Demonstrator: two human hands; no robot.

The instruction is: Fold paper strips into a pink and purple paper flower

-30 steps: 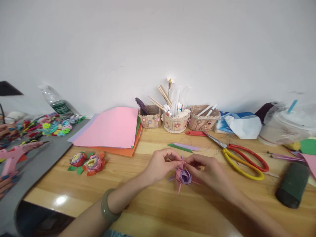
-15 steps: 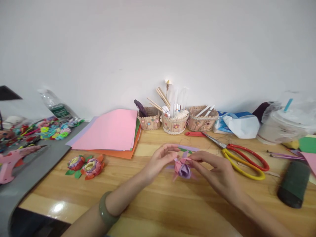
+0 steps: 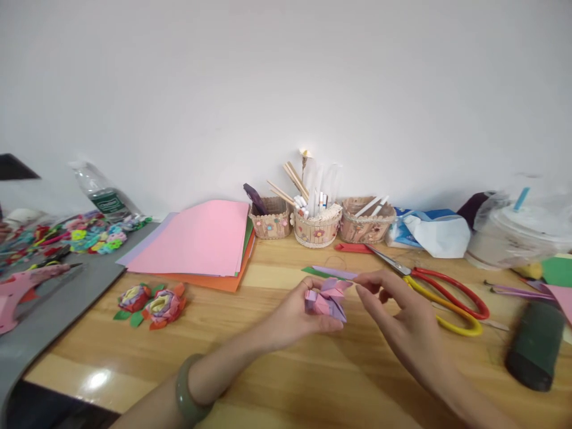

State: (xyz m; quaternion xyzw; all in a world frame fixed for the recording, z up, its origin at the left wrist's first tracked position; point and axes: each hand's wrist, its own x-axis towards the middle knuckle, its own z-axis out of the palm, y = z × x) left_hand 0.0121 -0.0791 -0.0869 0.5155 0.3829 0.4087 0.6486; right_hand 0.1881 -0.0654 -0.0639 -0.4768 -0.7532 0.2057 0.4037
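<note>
My left hand (image 3: 297, 314) cups a folded pink and purple paper flower (image 3: 326, 298) just above the wooden table (image 3: 286, 369), fingers wrapped under it. A green bangle sits on that wrist. My right hand (image 3: 400, 310) is beside the flower on its right, thumb and forefinger pinched at one of its upper petal tips. Behind the flower lie thin green and purple paper strips (image 3: 333, 272).
Two finished paper flowers (image 3: 149, 302) lie at left near a stack of pink and orange sheets (image 3: 196, 241). Three small baskets (image 3: 319, 223) hold sticks and pens. Red and yellow scissors (image 3: 440, 292), a dark green roll (image 3: 534, 344), a lidded cup (image 3: 521, 235) and a pink glue gun (image 3: 24, 286) are around.
The flower has been turned over into my left palm, where earlier both hands held it by the petals. My right hand has drawn back a little to the right.
</note>
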